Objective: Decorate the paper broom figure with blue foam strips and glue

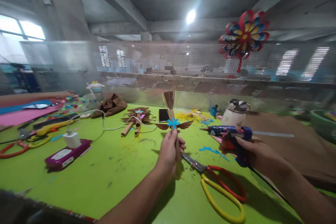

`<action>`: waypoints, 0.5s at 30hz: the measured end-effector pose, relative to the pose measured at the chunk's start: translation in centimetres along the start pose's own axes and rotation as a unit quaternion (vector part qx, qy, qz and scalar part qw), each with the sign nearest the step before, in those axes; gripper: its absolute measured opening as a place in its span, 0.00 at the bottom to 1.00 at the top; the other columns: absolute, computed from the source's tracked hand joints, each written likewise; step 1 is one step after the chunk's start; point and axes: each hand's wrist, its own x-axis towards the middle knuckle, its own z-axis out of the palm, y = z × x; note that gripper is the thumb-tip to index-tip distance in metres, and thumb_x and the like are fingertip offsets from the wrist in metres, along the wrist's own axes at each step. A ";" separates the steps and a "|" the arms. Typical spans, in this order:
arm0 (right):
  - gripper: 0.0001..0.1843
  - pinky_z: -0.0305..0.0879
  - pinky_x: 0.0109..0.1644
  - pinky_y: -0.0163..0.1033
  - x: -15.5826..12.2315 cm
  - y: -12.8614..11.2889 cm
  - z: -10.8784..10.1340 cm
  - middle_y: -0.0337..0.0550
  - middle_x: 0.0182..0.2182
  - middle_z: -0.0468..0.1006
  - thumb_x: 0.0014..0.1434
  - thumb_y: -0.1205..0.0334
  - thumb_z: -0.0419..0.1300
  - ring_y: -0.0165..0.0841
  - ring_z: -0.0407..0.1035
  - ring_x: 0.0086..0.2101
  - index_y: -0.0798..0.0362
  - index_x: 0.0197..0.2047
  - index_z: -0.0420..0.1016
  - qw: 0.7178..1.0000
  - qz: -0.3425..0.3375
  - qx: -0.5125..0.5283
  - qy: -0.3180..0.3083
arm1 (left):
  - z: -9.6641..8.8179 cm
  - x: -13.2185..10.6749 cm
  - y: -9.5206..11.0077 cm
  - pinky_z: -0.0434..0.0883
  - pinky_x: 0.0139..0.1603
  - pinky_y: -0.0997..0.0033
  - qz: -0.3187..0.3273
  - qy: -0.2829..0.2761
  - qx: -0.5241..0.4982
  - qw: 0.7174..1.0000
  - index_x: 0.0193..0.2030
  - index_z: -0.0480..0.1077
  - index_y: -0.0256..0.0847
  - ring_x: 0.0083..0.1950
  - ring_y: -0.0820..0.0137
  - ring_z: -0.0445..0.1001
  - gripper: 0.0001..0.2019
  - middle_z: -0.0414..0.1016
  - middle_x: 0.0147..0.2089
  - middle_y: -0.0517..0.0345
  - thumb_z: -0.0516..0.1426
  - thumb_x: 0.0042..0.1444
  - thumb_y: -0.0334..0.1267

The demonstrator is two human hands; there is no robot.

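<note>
My left hand point(169, 152) is closed round the stem of a brown paper craft figure point(171, 112), held upright with a fringed top, pleated wings and a blue paper flower point(173, 123) at its middle. My right hand point(245, 150) grips a blue hot glue gun point(231, 131). Its nozzle points left toward the figure, apart from it, and a clear glue stick point(274, 134) juts from the back. Scissors point(202, 169) with red and yellow handles lie between my hands. Blue paper strips point(214, 152) rest near the glue gun.
A purple power strip point(68, 154) with a white plug stands left; its cable crosses the green table point(105, 185). Behind are similar brown paper pieces point(138, 120), a phone point(164, 115) and a cream jug point(234, 113). Brown paper point(286, 143) covers the right. Another person's arm point(36, 98) reaches in left.
</note>
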 end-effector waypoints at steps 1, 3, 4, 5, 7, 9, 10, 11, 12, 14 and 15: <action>0.15 0.66 0.47 0.45 -0.2 0.1 0.2 0.51 0.36 0.80 0.54 0.53 0.59 0.42 0.74 0.38 0.53 0.38 0.79 1.000 -0.001 -0.009 -0.005 | 0.1 -0.2 0.0 0.58 0.20 0.80 0.000 -0.003 -0.005 1.000 0.34 0.60 0.39 0.19 0.79 0.63 0.15 0.65 0.22 0.64 0.55 0.52 0.50; 0.16 0.68 0.43 0.43 -0.6 0.3 0.4 0.51 0.37 0.80 0.54 0.51 0.59 0.41 0.74 0.36 0.52 0.38 0.80 0.999 -0.007 -0.037 -0.005 | 0.3 -0.5 -0.1 0.59 0.21 0.80 0.012 -0.017 -0.008 1.000 0.34 0.60 0.39 0.21 0.79 0.64 0.15 0.66 0.24 0.63 0.54 0.53 0.50; 0.17 0.69 0.39 0.42 -0.7 0.4 0.4 0.51 0.37 0.80 0.53 0.50 0.58 0.41 0.73 0.35 0.52 0.39 0.80 0.998 -0.011 -0.057 0.002 | 0.5 -0.7 -0.2 0.59 0.21 0.79 0.014 -0.023 -0.007 1.000 0.34 0.60 0.39 0.21 0.78 0.65 0.15 0.67 0.24 0.63 0.54 0.53 0.50; 0.17 0.69 0.34 0.40 -0.8 0.5 0.5 0.51 0.38 0.80 0.53 0.49 0.58 0.40 0.73 0.33 0.51 0.39 0.80 0.997 -0.014 -0.080 0.013 | 0.6 -0.9 -0.2 0.60 0.21 0.79 0.014 -0.026 -0.005 1.000 0.33 0.60 0.39 0.21 0.78 0.65 0.16 0.67 0.24 0.62 0.54 0.52 0.51; 0.19 0.67 0.26 0.37 -1.1 0.8 0.6 0.52 0.38 0.80 0.52 0.47 0.59 0.40 0.72 0.29 0.50 0.39 0.80 0.990 -0.013 -0.132 0.039 | 0.8 -1.2 -0.3 0.60 0.21 0.79 0.012 -0.029 0.001 1.000 0.33 0.60 0.39 0.21 0.78 0.65 0.17 0.67 0.24 0.62 0.54 0.52 0.53; 0.21 0.67 0.25 0.37 -1.3 0.9 0.9 0.52 0.38 0.80 0.49 0.45 0.59 0.41 0.72 0.30 0.50 0.39 0.80 0.985 -0.012 -0.167 0.051 | 0.9 -1.4 -0.3 0.60 0.21 0.78 0.010 -0.031 0.008 0.999 0.33 0.60 0.40 0.22 0.77 0.65 0.17 0.67 0.24 0.62 0.55 0.51 0.53; 0.21 0.68 0.26 0.37 -1.4 1.0 1.2 0.52 0.38 0.80 0.49 0.44 0.59 0.42 0.73 0.32 0.50 0.38 0.80 0.984 -0.007 -0.172 0.051 | 1.1 -1.5 -0.3 0.60 0.22 0.78 0.011 -0.034 0.012 0.999 0.33 0.59 0.40 0.22 0.77 0.65 0.17 0.67 0.24 0.62 0.55 0.51 0.53; 0.22 0.70 0.29 0.38 -1.4 1.1 1.5 0.52 0.38 0.80 0.49 0.43 0.59 0.43 0.73 0.34 0.49 0.38 0.81 0.983 0.000 -0.174 0.049 | 1.2 -1.7 -0.3 0.60 0.22 0.78 0.011 -0.038 0.017 0.999 0.33 0.59 0.40 0.22 0.77 0.65 0.17 0.68 0.25 0.61 0.55 0.51 0.53; 0.23 0.70 0.31 0.38 -1.4 1.2 1.8 0.51 0.39 0.80 0.49 0.42 0.58 0.44 0.73 0.36 0.49 0.38 0.81 0.983 0.011 -0.176 0.047 | 1.3 -1.8 -0.3 0.60 0.22 0.78 0.011 -0.041 0.020 0.999 0.33 0.59 0.40 0.22 0.77 0.65 0.17 0.68 0.25 0.61 0.55 0.51 0.53; 0.23 0.71 0.33 0.39 -1.3 1.4 2.6 0.51 0.38 0.80 0.49 0.41 0.58 0.45 0.73 0.37 0.50 0.38 0.81 0.980 0.028 -0.191 0.048 | 1.5 -2.0 -0.2 0.60 0.22 0.78 0.005 -0.042 0.023 0.999 0.32 0.59 0.40 0.22 0.77 0.65 0.17 0.68 0.26 0.61 0.55 0.50 0.53; 0.23 0.71 0.32 0.39 -1.3 1.6 2.9 0.51 0.37 0.81 0.49 0.41 0.58 0.45 0.74 0.36 0.51 0.37 0.81 0.977 0.019 -0.203 0.057 | 1.6 -2.1 -0.2 0.60 0.22 0.78 0.002 -0.039 0.025 0.999 0.32 0.59 0.40 0.22 0.77 0.65 0.18 0.68 0.26 0.61 0.56 0.50 0.53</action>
